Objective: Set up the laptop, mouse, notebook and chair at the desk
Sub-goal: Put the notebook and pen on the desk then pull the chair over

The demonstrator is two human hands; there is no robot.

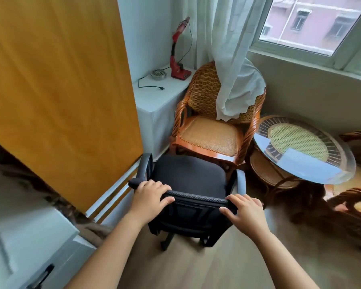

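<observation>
A black office chair [189, 178] with armrests stands on the wood floor in front of me, its seat facing away. My left hand [149, 193] grips the left end of the backrest's top edge. My right hand [243, 209] grips the right end of that same edge, fingers curled over it. No laptop, mouse, notebook or desk is in view.
A wicker armchair [211, 130] stands just beyond the office chair, a white curtain [233, 69] draped over it. A round glass-topped rattan table [300, 151] is at the right. A white cabinet [156, 97] bears a red lamp [177, 53]. An orange panel [61, 90] fills the left.
</observation>
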